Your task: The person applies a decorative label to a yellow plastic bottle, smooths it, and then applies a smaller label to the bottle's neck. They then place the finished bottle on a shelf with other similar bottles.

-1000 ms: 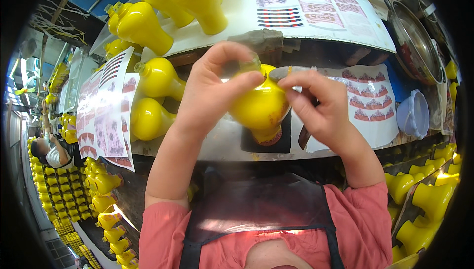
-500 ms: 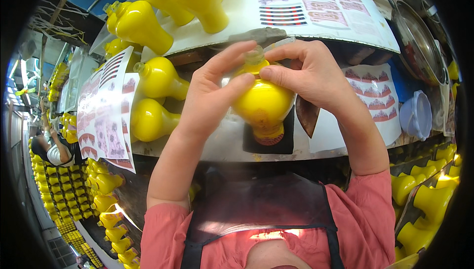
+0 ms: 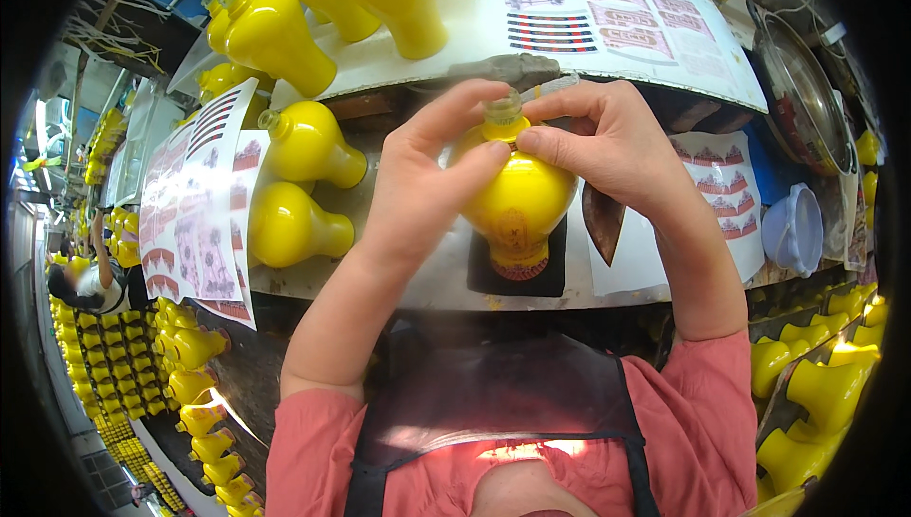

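Observation:
A glossy yellow bottle (image 3: 517,196) with a bare glass screw neck stands on a black pad (image 3: 486,275), its top leaning slightly away from me. A faint reddish printed pattern marks its lower body, and a dark band runs round its foot. My left hand (image 3: 427,161) is curled about the neck, thumb pressed on the front, fingers behind the glass mouth. From the other side my right hand (image 3: 593,142) pinches the neck, its thumb close to the left one. A small dark strip shows between the thumbs; the fingertips behind are hidden.
Beside my right hand lies a dark pointed blade-like tool (image 3: 604,223) on a printed decal sheet (image 3: 731,180). A pale bucket (image 3: 793,230) stands farther right. More yellow bottles (image 3: 304,225) lie at left near hanging decal sheets (image 3: 195,223). A white board (image 3: 455,62) carries bottles and decals.
Both hands and the top of the bottle have shifted slightly to the right. The grip at the neck looks the same.

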{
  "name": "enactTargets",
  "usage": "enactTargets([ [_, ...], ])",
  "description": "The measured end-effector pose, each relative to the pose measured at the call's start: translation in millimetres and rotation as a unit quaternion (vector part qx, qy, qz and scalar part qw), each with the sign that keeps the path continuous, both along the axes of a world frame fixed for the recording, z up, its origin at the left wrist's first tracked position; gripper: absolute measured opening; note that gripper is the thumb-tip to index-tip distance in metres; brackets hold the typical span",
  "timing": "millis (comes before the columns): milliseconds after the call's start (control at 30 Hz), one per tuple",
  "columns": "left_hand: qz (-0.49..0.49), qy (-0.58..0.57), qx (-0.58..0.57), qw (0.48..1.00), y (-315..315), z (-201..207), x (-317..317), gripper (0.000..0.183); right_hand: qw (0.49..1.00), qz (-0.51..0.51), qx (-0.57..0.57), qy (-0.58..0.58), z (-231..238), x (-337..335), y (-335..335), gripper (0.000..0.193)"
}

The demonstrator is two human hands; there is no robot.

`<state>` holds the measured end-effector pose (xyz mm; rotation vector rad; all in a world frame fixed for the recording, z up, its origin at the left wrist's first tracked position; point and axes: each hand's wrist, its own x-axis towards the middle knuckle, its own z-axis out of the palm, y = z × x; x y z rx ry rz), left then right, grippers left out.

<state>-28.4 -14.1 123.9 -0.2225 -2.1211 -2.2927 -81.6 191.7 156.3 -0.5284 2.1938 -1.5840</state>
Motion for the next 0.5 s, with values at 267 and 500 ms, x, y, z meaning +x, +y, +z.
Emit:
enactTargets([
  [267, 0.007, 0.010, 0.071, 0.997, 0, 13, -5, 0.025, 0.976, -0.143, -0.025, 0.161, -4, 21, 0, 0.025],
  [500, 0.029, 0.028, -0.037, 0.999, 5, 23, -10, 0.011, 0.900, 0.029, 0.038, 0.433, -22, 51, 0, 0.037],
])
